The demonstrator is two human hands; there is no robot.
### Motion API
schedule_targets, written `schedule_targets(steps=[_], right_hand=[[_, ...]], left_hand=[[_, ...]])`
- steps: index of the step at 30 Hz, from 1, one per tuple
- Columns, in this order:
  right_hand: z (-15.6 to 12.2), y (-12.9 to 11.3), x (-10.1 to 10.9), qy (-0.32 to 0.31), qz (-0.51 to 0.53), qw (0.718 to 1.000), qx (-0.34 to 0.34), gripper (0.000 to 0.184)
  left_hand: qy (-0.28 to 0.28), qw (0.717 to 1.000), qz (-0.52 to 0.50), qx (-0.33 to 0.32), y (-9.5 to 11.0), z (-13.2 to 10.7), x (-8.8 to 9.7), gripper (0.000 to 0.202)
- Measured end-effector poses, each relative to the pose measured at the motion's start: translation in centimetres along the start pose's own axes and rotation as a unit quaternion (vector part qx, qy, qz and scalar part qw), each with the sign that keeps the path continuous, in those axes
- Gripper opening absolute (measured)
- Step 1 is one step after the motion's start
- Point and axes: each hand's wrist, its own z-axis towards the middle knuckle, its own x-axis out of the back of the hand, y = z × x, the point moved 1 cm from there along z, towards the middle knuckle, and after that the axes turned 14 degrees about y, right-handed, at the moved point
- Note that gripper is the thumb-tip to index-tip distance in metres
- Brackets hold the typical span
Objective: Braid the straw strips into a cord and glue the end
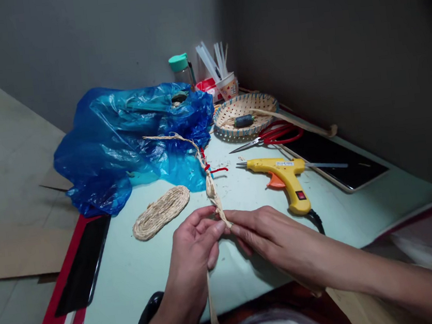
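Note:
Near the middle of the table, my left hand [197, 242] and my right hand [260, 229] meet at the lower end of a pale straw braid [212, 191]. Both hands pinch it between thumb and fingers, the fingertips almost touching. A loose strand [213, 308] hangs below my left hand toward the table's front edge. Further up, a red tie [217, 170] is wound round the braid, whose thin tail reaches over the blue plastic bag [119, 136]. An oval coiled straw piece [162, 212] lies flat to the left of my hands.
A yellow glue gun [279, 168] lies right of my hands, with red-handled scissors [275, 135] behind it. A woven basket [229, 109] holds a dark thread spool [243, 121]. A paper cup [226, 85] of glue sticks stands behind. A phone [340, 161] lies right, a dark device [85, 265] left.

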Motion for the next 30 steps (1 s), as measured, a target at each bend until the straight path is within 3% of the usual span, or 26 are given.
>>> schedule_targets(steps=[6,11,15,21,25,30], right_hand=[[-0.3,0.7,0.0,-0.008,-0.091,0.996,0.010,0.028],[-0.3,0.4,-0.2,-0.030,-0.123,0.992,0.011,0.021],[-0.4,0.2,-0.7,-0.035,-0.124,0.992,0.007,0.014],[-0.4,0.0,-0.9,-0.039,-0.173,0.984,0.008,0.009],[-0.4,-0.2,0.3,-0.056,-0.204,0.977,0.004,0.020],[-1.2,-0.7,1.1,0.038,-0.275,0.957,0.085,0.023]], left_hand=[[0.011,1.000,0.007,0.005,0.0,0.1,0.1,0.035],[-0.011,0.997,-0.028,0.076,0.2,-0.3,0.0,0.028],[-0.016,0.995,-0.039,0.095,0.3,-0.3,-0.2,0.017],[0.018,0.999,0.017,0.032,0.0,-0.3,-0.6,0.019],[0.050,0.996,0.072,-0.010,-0.2,-0.4,-0.6,0.021],[0.082,0.990,0.100,-0.056,-0.4,-0.4,-0.8,0.018]])
